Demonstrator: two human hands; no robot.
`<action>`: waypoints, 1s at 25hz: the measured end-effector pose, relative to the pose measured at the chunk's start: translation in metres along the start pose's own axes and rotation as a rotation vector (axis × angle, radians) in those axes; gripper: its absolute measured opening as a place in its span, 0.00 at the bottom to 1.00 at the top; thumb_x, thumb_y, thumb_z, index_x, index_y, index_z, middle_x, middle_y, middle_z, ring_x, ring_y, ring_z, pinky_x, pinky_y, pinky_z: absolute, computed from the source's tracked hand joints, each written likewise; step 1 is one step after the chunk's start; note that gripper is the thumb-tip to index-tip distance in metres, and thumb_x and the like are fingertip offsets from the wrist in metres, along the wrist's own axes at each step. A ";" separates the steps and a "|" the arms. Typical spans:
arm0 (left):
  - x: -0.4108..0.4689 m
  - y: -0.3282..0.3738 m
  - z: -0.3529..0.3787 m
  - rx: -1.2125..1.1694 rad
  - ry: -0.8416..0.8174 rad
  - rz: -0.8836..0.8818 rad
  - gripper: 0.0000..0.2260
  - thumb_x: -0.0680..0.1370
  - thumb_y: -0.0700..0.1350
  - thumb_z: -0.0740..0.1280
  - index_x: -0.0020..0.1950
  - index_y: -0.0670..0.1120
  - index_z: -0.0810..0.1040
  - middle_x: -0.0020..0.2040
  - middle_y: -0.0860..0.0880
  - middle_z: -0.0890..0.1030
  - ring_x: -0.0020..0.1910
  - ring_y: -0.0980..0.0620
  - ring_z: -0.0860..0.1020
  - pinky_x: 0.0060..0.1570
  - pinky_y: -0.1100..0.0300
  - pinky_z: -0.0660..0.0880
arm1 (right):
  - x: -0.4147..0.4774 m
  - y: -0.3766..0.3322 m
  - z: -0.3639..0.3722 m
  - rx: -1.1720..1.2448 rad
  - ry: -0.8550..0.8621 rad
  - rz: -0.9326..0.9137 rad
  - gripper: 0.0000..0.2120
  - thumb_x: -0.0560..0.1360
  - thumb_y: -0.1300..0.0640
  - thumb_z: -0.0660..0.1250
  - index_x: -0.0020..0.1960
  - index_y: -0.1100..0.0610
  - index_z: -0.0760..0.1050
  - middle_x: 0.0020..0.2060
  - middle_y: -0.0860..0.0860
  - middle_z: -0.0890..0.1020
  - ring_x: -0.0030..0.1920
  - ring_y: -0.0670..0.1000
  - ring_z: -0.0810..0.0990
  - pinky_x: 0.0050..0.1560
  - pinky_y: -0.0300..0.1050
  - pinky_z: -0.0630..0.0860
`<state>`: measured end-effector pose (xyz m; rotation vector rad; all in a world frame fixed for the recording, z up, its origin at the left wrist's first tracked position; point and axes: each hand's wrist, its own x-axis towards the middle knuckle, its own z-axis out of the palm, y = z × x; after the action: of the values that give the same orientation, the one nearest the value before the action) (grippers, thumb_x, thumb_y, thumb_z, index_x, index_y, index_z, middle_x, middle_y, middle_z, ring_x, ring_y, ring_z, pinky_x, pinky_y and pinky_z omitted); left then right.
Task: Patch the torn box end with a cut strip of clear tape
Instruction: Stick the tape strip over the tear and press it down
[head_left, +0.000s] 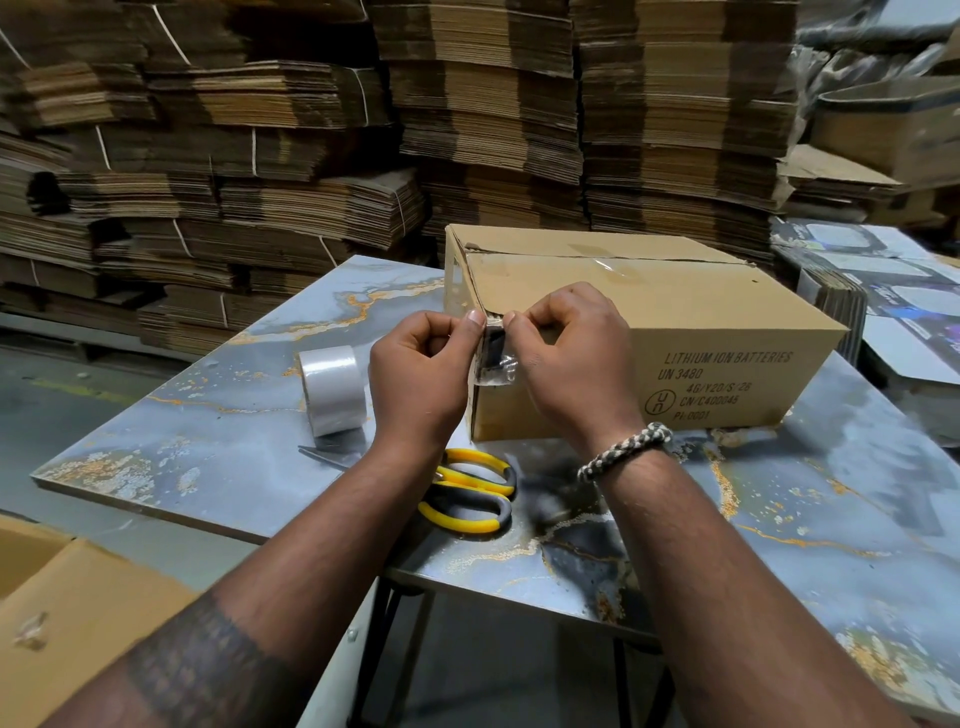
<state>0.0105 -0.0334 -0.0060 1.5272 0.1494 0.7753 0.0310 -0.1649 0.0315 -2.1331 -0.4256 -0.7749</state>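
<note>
A brown cardboard box printed "LITHIUM ION BATTERIES" lies on the marbled table. Its near left corner is torn open, with a dark gap showing. A short strip of clear tape is stretched over that corner. My left hand pinches the strip's left edge between thumb and fingers. My right hand pinches its right edge, resting against the box's front side. The tape roll stands on edge left of my left hand. Yellow-handled scissors lie on the table under my wrists, blades partly hidden by my left forearm.
Tall stacks of flattened cardboard fill the background behind the table. Printed flat cartons sit at the right. An open cardboard box is at the lower left, below the table's edge.
</note>
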 end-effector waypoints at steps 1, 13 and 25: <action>0.000 0.000 0.001 0.000 0.004 -0.002 0.11 0.80 0.52 0.75 0.41 0.47 0.85 0.30 0.54 0.79 0.31 0.58 0.74 0.35 0.57 0.76 | 0.001 0.000 0.000 -0.001 -0.001 0.006 0.10 0.78 0.50 0.71 0.39 0.50 0.77 0.40 0.44 0.76 0.46 0.51 0.76 0.50 0.59 0.79; 0.005 -0.006 0.001 -0.093 -0.071 -0.121 0.10 0.81 0.50 0.73 0.47 0.44 0.86 0.39 0.53 0.84 0.36 0.64 0.79 0.41 0.65 0.77 | -0.002 0.002 0.006 -0.048 0.038 -0.012 0.12 0.78 0.49 0.73 0.38 0.51 0.77 0.41 0.46 0.75 0.47 0.50 0.74 0.47 0.50 0.76; 0.004 -0.016 0.005 -0.103 -0.124 -0.143 0.12 0.83 0.54 0.69 0.50 0.48 0.85 0.46 0.50 0.88 0.46 0.57 0.85 0.52 0.54 0.83 | -0.007 0.003 0.008 -0.069 0.079 -0.038 0.14 0.78 0.50 0.73 0.37 0.50 0.74 0.42 0.47 0.74 0.48 0.50 0.72 0.41 0.32 0.64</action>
<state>0.0218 -0.0332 -0.0188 1.4456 0.1225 0.5652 0.0302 -0.1602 0.0213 -2.1558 -0.4038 -0.9038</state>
